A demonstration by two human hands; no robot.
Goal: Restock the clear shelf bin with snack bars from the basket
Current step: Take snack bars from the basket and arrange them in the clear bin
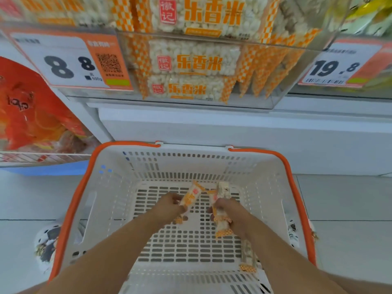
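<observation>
Both hands were down inside the white basket (110, 187) with the orange rim: the left hand (169, 205) had its fingers curled round one orange-checkered snack bar (192, 196), and the right hand (230, 215) was gripping a small bunch of bars (221, 211) standing roughly upright. One more loose bar (248, 258) lay on the basket floor near the right wall, partly under the right forearm. Up above, the clear shelf bin (297, 66) already held stacked rice snack bars, with an 8.8 price tag (63, 62) to its left and a 19.8 tag (337, 66) to its right.
</observation>
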